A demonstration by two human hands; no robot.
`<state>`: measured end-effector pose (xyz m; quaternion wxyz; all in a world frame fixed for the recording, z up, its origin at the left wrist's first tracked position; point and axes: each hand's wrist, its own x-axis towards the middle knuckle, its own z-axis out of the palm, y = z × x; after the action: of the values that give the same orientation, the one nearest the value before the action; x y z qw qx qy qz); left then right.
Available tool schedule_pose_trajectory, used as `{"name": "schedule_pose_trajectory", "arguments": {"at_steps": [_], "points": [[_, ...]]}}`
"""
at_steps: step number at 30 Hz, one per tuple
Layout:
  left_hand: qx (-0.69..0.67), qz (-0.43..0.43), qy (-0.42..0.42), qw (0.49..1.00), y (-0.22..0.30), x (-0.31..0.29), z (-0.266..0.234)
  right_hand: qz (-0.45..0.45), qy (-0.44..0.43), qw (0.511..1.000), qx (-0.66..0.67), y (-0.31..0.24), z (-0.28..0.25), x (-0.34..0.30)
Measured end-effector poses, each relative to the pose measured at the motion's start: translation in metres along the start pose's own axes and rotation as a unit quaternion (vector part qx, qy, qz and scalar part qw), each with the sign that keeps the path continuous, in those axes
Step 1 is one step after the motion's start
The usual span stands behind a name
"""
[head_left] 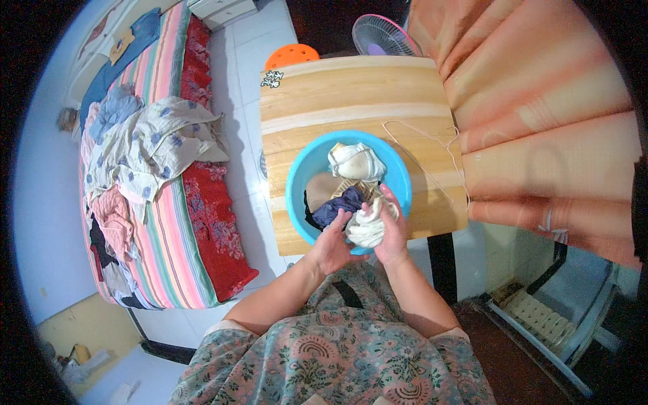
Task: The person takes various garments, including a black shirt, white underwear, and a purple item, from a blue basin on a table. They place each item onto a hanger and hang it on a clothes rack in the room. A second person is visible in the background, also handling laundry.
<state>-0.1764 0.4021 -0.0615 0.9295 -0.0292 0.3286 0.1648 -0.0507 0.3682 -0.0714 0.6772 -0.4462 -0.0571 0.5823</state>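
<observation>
A light blue plastic basin (294,156) stands on the wooden table, with several crumpled garments in it. Over its near side, my right hand (393,236) grips a bunched white cloth (365,227). My left hand (331,248) cups the same cloth from the left, thumb up and fingers curved beneath it. Just beyond the left thumb lies a dark blue garment (339,207). A beige moulded piece (321,186) and a white cup-shaped garment, perhaps a bra, (356,162) rest farther back. Some black fabric shows at the basin's left side.
Right of the basin, a thin pink hanger (410,160) lies on the wooden table (351,91). Behind the table are an orange stool (292,55) and a fan (383,35). A peach curtain (540,135) hangs at right; a striped bed (162,266) with clothes is at left.
</observation>
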Motion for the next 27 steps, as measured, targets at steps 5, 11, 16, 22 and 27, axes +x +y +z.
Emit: {"name": "schedule_pose_trajectory", "arguments": {"at_steps": [5, 11, 16, 22, 27], "points": [[-0.132, 0.043, -0.057, 0.989, 0.011, 0.032, -0.003, -0.234, -0.044, 0.891, -0.385, 0.011, 0.031, -0.028], [0.131, 0.292, 0.191, 0.928, 0.011, 0.037, 0.027, -0.088, 0.136, 0.987, 0.015, 0.006, 0.060, -0.008], [0.497, 0.491, 0.248, 0.671, 0.011, 0.052, 0.015, -0.002, 0.127, 0.989, 0.080, 0.013, 0.045, 0.016], [0.652, 0.442, 0.300, 0.538, 0.015, 0.048, 0.034, 0.129, 0.122, 0.978, 0.108, 0.001, 0.036, 0.031], [0.659, 0.441, 0.281, 0.541, 0.001, 0.062, 0.041, 0.179, 0.110, 0.973, 0.096, -0.003, 0.000, 0.047]]}}
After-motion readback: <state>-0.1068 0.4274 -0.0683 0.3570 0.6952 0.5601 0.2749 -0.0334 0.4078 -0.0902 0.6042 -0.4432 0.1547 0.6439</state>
